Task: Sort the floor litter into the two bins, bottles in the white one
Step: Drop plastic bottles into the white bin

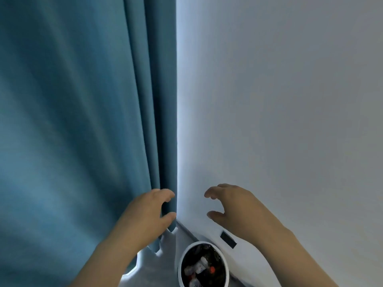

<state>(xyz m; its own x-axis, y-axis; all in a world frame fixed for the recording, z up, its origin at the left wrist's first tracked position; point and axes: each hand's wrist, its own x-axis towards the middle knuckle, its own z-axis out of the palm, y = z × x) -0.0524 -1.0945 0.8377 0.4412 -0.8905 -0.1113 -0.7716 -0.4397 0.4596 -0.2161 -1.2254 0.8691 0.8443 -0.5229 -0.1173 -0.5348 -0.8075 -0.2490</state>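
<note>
Far left: tall teal fabric curtain (72,121), hanging in folds, hem just above the grey floor (165,264).

Left hand (147,214): raised in front of the curtain's right edge. Fingers loosely curled, thumb and forefinger in a wide C, nothing held. The last fold shows in the gap between them; can't tell if they touch the cloth.

Below and between both sets of fingertips: round white plastic bin (180,266) with a dark liner, standing on the floor against the wall. Clear crushed plastic bottles (200,266) lie inside, one red cap among them.

Right hand (234,208): raised level with the left, well apart from it. Fingers spread and bent, thumb out, empty.

Below the right wrist: small black rectangular plate (228,239) set low on the plain white wall (279,100).
</note>
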